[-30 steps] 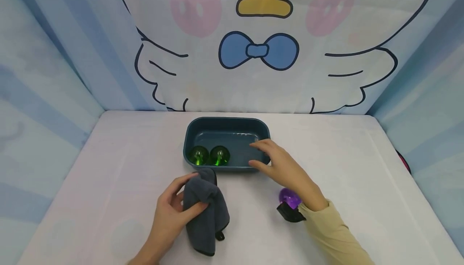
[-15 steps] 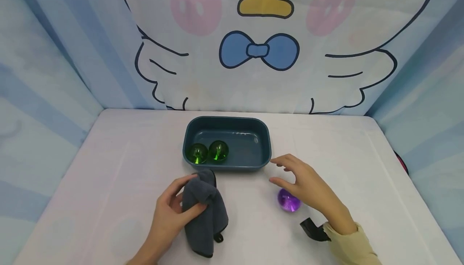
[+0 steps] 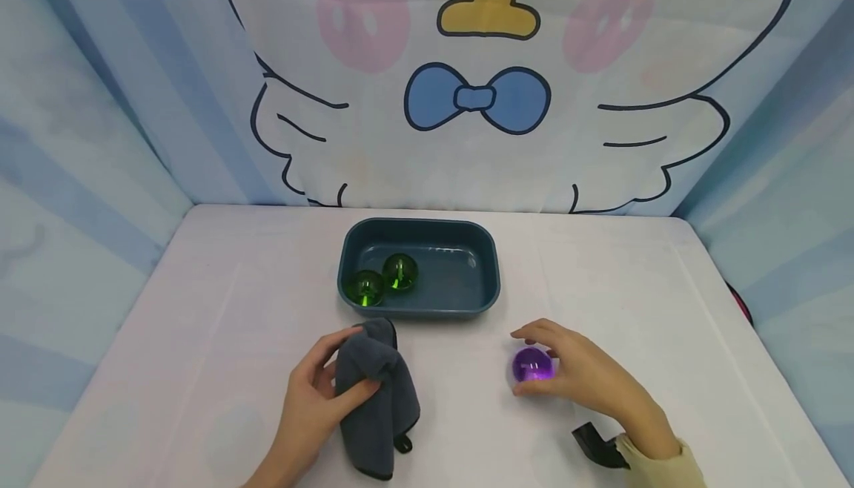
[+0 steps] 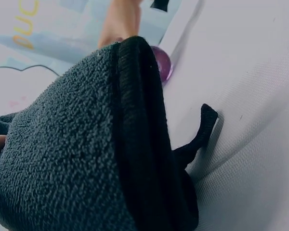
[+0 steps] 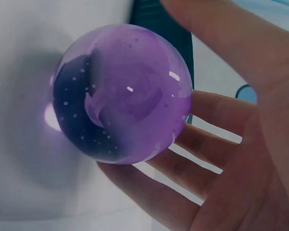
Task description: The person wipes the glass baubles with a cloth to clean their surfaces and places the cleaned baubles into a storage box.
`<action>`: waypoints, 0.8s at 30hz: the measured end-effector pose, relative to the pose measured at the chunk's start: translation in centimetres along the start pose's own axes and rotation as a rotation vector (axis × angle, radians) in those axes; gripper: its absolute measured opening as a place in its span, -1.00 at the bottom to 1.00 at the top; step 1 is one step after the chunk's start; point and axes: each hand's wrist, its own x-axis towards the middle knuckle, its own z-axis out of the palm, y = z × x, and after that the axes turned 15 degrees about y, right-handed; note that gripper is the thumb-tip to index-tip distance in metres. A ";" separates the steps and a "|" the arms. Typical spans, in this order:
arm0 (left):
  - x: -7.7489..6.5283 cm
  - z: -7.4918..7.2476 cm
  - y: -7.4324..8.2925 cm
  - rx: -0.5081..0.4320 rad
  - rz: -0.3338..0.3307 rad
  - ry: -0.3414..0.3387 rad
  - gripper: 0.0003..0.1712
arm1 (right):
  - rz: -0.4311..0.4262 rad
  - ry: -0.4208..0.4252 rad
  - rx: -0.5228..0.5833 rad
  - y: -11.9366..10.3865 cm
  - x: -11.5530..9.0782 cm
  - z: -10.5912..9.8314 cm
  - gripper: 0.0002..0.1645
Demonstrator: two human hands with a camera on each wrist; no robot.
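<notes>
My left hand (image 3: 319, 399) pinches a folded dark grey towel (image 3: 376, 399) with black edging and a small loop, in front of the tray. The towel fills much of the left wrist view. Around a clear purple ball (image 3: 532, 364) on the table, my right hand (image 3: 594, 377) has its thumb and fingers spread, one on each side. In the right wrist view the thumb (image 5: 216, 29) stands apart from the purple ball (image 5: 123, 94), while the fingers reach behind and below it. Two green clear balls (image 3: 365, 288) sit in the left part of the dark teal tray (image 3: 460, 306).
The white table (image 3: 267, 273) meets a cartoon-printed curtain (image 3: 474, 162) at the back, with blue curtains at both sides. A black strap (image 3: 597, 447) hangs at the right wrist beside the sleeve (image 3: 660, 466).
My right hand has drawn back from the tray's right end, down and right to the purple ball. The green balls have shifted slightly in the tray. The left hand keeps its hold on the towel.
</notes>
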 end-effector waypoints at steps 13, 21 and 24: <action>-0.2 0.0 0.1 0.016 -0.008 0.014 -0.24 | -0.041 -0.029 0.004 0.5 -0.1 0.1 -0.32; -0.1 0.1 0.4 0.024 0.001 0.001 -0.25 | -0.006 -0.017 0.026 0.1 0.3 0.0 -0.33; -0.1 0.2 0.5 0.019 0.006 -0.007 -0.25 | -0.019 0.000 0.037 -0.3 0.5 0.0 -0.32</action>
